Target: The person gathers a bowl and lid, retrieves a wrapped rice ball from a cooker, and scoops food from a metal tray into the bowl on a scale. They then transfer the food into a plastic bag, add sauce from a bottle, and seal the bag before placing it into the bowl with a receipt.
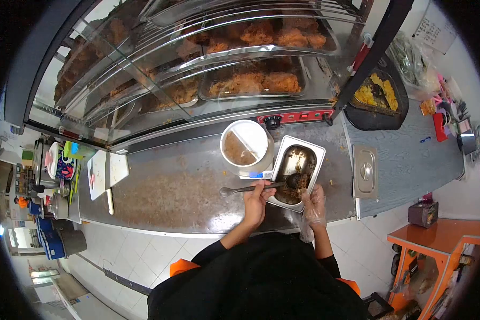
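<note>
My bare left hand is closed around the handle of a dark ladle. The ladle's bowl is down in a rectangular steel pan holding dark brown food. My right hand, in a clear plastic glove, is over the pan's right rim. Its fingers are bent together beside the ladle bowl and some brown food; what they grip is too small to make out. Behind the pan stands a round white tub with a divider, one side filled with something brown. It sits on a scale with a lit blue display.
A heated glass cabinet with trays of fried chicken rises behind the counter. At right lies a steel lid, near a black tray of yellow food. A knife and white cutting board lie at left.
</note>
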A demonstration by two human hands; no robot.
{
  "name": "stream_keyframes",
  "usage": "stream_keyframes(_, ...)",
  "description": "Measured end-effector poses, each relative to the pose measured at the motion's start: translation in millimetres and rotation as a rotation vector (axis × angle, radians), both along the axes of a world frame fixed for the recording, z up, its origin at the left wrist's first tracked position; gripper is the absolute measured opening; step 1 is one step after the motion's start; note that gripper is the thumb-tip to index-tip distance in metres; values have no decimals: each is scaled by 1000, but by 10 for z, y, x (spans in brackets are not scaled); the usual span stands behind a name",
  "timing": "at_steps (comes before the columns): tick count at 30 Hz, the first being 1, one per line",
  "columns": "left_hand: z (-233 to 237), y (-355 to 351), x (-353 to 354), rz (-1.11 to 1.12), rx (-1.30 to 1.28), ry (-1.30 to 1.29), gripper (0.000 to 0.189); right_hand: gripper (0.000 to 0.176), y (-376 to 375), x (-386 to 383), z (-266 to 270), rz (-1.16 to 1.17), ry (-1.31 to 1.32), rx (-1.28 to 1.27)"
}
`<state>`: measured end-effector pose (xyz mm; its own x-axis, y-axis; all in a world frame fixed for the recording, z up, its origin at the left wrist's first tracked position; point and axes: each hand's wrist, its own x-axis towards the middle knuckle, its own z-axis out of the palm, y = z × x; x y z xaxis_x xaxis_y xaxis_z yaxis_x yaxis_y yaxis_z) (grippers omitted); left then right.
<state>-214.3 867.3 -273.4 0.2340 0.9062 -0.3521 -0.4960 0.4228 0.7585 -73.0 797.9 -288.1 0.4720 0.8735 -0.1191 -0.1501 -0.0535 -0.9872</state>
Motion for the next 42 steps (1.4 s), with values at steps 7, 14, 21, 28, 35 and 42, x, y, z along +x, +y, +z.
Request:
stream_keyframes(7, 170, 145, -121, 241, -57, -165, 13, 24, 162, 67, 29, -26, -67, -104)
stream_keyframes(14, 456, 484, -572, 535, 244, -111, 15, 34, 412, -96, 770, -308, -1263, -120)
stream_keyframes(21, 118, 630, -708, 448, 300, 178, 20, 18, 1179, -709, 814, 215, -1313, 171)
stream_keyframes(28, 72, 709, -749, 533, 105, -45, 17, 24, 1518, -808, 443, 434, -1424, 118)
stream_keyframes(35, 74, 700, -731, 600, 128, -14, 18, 23, 1427, -759, 421, 385, -1382, 81)
stream_keyframes(42, 100, 690, -775, 476, 543, 254, 21, 26, 1468, -760, 594, 347, -1104, 141)
